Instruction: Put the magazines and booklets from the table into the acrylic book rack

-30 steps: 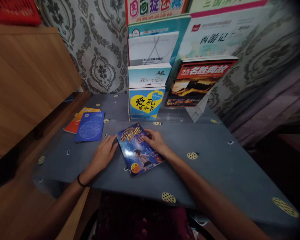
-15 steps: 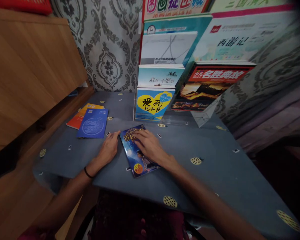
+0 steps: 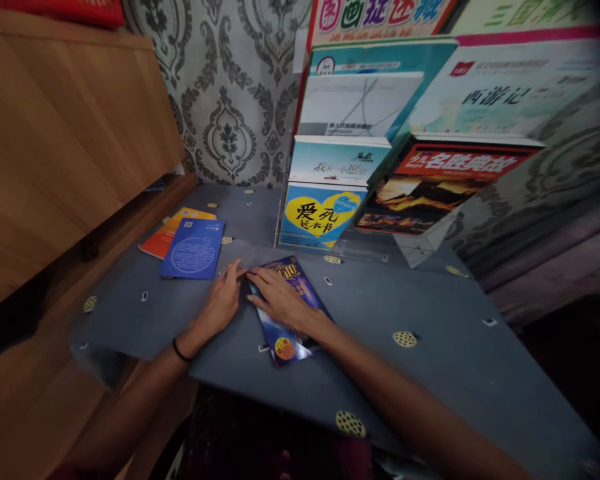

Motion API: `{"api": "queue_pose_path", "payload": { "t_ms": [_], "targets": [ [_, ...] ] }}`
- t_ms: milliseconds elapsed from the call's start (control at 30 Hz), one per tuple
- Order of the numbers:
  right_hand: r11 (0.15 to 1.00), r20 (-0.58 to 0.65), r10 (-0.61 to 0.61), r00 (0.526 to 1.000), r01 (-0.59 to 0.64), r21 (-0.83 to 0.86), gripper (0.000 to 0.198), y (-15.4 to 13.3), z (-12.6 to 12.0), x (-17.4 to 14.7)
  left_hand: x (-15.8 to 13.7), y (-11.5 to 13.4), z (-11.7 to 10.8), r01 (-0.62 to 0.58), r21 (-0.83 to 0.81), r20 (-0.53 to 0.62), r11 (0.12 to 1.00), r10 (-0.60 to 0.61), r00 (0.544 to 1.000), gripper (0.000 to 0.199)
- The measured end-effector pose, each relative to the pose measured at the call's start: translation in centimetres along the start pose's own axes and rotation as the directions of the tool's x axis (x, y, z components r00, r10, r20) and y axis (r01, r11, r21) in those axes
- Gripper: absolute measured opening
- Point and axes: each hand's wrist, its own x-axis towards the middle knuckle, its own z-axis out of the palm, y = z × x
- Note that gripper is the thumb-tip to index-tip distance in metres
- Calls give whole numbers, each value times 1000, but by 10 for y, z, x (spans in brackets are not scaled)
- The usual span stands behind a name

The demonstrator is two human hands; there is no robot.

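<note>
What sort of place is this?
Probably a reading corner at home: a clear plastic rack holding colourful books, a grey-blue pineapple-print tablecloth, and a grey-and-white damask-patterned wall.

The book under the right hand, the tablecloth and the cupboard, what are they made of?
Book: probably paper with a shiny cover, since light gleams near its bottom edge.
Tablecloth: matte, drooping at one corner, so maybe fabric or soft plastic; I can't tell which.
Cupboard: looks like smooth wood, or board made to look like it, with streaky grain.
</note>
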Motion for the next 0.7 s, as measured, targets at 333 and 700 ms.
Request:
{"api": "queue_pose_path", "payload": {
  "t_ms": [333,700],
  "targets": [
    [991,-72,107,992,-112,-73,46,37,-11,-18,-1,2,-1,-19,77,48,997,16,999,55],
    [984,-128,176,976,-179,-11,52,60,-7,-44,11,-19,-30,26,286,-51,958,-12,999,44]
  ]
}}
